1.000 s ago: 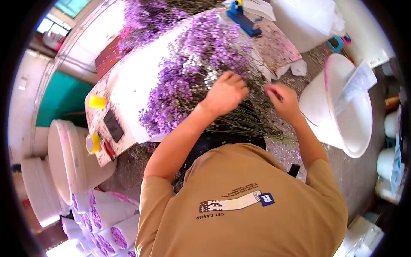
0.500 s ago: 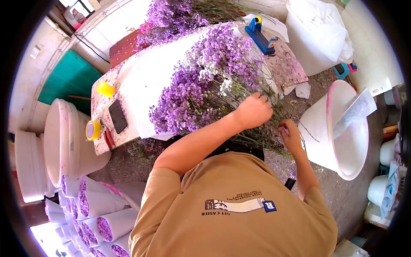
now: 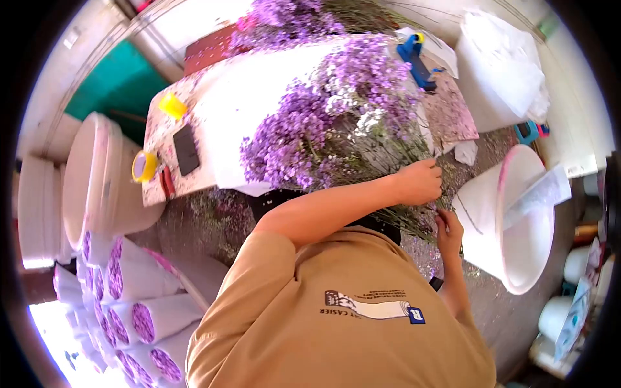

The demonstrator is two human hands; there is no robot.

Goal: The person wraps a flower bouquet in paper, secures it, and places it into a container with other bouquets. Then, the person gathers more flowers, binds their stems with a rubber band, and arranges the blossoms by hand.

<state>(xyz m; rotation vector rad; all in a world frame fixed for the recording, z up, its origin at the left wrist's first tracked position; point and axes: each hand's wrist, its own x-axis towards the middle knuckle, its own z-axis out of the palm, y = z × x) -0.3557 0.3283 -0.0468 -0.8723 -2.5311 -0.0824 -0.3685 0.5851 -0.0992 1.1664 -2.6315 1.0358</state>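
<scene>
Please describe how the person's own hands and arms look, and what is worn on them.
Both left hand and right hand are ungloved; no watch shows at either wrist. The short sleeves are plain tan, ending near the elbows.

Purple flower bunch (image 3: 284, 22), far edge of white-covered bench (image 3: 217, 110): top cut off. Left grip (image 3: 420, 182): palm hidden. Right grip (image 3: 447, 227): contact too small to tell.
</scene>
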